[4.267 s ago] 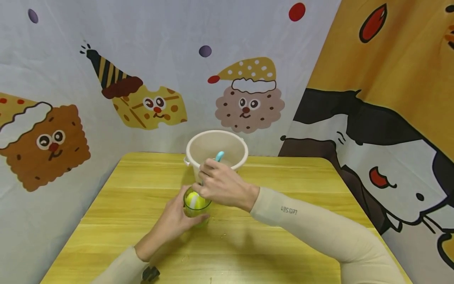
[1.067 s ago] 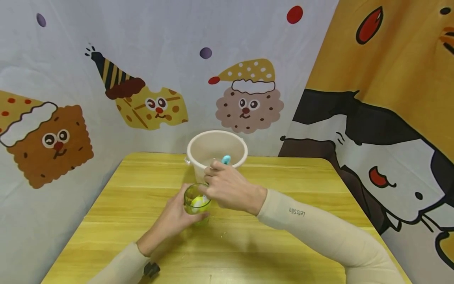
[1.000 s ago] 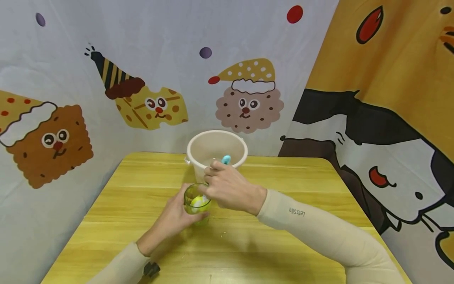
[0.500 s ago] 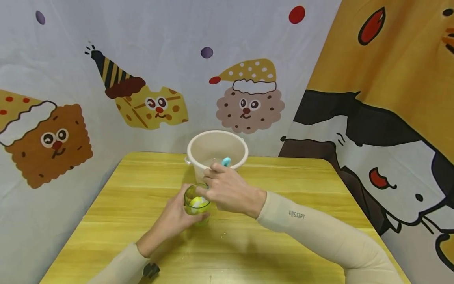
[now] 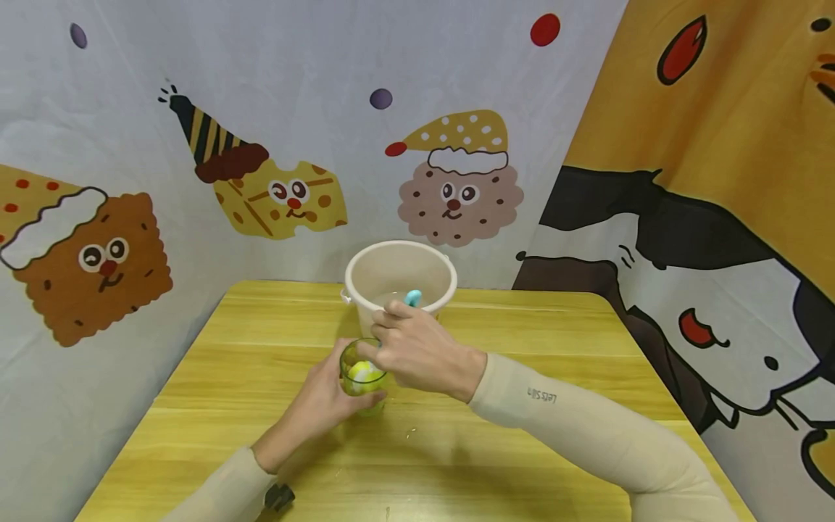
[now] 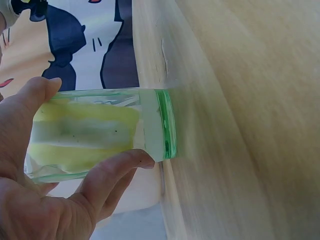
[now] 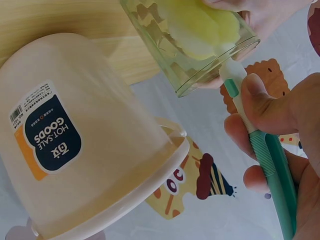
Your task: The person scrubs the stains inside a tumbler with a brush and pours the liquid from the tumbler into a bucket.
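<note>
In the head view my left hand (image 5: 326, 395) grips a green-tinted drinking glass (image 6: 151, 115), thumb on one side and fingers on the other. My right hand (image 5: 417, 351) holds the teal handle (image 7: 272, 170) of a cup brush, thumb and fingers wrapped around it. The brush's yellow-and-white sponge head (image 6: 87, 132) is inside the glass, and its white neck (image 7: 235, 75) passes the rim. Seen from the left wrist, the sponge fills most of the glass above the thick base. The handle's blue end (image 5: 413, 297) sticks up beyond the right hand.
A cream bucket (image 7: 100, 125) with a label stands just behind the hands, near the back of the wooden table (image 5: 522, 348). Small wet spots (image 5: 411, 433) mark the tabletop. A cartoon-printed cloth (image 5: 313, 65) hangs behind the table.
Since the earliest frame the sponge head has gone from the rim down into the glass, and the right hand has shifted slightly right. Lately the handle's end has tilted a little left.
</note>
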{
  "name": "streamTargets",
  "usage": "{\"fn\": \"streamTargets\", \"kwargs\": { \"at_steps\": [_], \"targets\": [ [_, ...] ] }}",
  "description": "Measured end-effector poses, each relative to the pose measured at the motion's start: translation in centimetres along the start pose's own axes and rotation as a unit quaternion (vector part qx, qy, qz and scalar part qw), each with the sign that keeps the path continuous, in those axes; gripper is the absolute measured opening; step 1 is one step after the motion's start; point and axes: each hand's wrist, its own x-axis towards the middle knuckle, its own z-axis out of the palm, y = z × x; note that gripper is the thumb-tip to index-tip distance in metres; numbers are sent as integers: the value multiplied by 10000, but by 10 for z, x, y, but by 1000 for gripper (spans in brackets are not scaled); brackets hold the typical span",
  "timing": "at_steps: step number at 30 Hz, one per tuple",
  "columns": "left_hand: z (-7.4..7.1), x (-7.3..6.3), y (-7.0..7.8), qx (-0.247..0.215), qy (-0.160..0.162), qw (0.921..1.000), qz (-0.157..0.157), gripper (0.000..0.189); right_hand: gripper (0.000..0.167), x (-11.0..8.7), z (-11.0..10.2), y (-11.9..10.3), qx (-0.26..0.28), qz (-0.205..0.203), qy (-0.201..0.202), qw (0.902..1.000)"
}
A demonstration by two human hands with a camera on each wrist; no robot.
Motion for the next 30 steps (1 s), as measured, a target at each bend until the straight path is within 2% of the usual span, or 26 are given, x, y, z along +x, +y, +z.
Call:
{"fn": "streamTargets", "kwargs": {
  "at_steps": [9,22,30],
  "targets": [
    [0,1,-1,-14,-71,10000,38,86,28,2,0,-2,-109,27,27,9999],
    [-1,0,0,28,-5,10000,50,87,27,7,1,-4,-139,75,33,9999],
    [0,0,2,-84,-66,9999,3,88,15,10,0,-6,-330,79,-36,9994]
  ]
}}
